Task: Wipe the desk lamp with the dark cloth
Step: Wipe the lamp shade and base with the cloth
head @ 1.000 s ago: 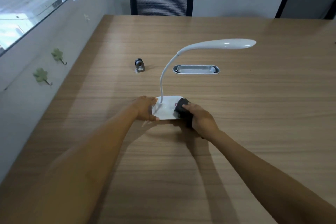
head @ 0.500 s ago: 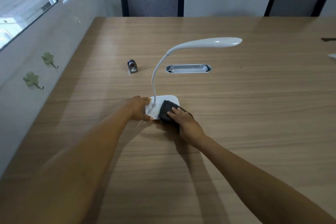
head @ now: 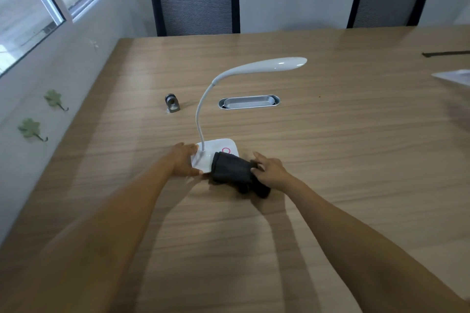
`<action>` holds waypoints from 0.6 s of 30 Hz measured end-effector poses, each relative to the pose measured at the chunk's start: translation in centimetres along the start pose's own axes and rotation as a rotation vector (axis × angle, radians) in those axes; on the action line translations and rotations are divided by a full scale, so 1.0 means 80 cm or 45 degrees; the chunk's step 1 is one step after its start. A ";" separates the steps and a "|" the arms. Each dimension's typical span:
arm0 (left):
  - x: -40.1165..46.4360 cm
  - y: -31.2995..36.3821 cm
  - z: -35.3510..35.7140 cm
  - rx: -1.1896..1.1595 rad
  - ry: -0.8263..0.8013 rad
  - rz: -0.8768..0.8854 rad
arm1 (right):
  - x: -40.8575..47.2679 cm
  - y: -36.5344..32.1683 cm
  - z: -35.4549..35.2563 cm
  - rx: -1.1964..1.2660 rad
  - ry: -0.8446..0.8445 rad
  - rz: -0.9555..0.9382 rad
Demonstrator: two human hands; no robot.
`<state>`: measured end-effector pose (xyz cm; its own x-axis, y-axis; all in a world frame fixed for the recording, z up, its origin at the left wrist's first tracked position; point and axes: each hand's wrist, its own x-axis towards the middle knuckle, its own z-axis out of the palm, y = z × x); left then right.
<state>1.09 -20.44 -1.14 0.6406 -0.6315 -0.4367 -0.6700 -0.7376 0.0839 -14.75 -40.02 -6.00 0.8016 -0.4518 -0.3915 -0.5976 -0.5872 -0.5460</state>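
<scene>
Wiping lamp base (head: pixel 218 151) near edge, dark cloth (head: pixel 232 170) pinched in right hand (head: pixel 270 171), left hand (head: pixel 183 161) flat steadying; neck, head apparently left.

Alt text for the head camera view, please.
Left hand steadies the base of a white desk lamp on a wooden table, while the right hand holds a dark cloth against the base's near right edge.
</scene>
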 end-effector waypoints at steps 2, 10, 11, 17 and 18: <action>0.002 -0.002 0.002 -0.007 -0.008 -0.012 | 0.018 0.005 0.008 0.036 -0.052 0.039; -0.010 0.001 0.007 -0.122 0.088 -0.076 | -0.032 -0.040 -0.021 0.013 -0.028 -0.143; -0.013 0.000 0.007 -0.132 0.112 -0.093 | -0.037 -0.043 -0.023 -0.006 -0.033 -0.196; -0.041 0.001 -0.007 -0.256 0.040 -0.057 | -0.058 -0.062 -0.026 -0.215 0.005 -0.450; -0.048 0.002 -0.008 -0.287 0.004 0.017 | -0.060 -0.066 -0.025 -0.236 0.007 -0.472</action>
<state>-1.23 -18.31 1.12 0.6338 -0.6419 -0.4315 -0.5775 -0.7639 0.2881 -15.47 -36.11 0.23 0.9634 -0.1901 -0.1888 -0.2614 -0.8216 -0.5066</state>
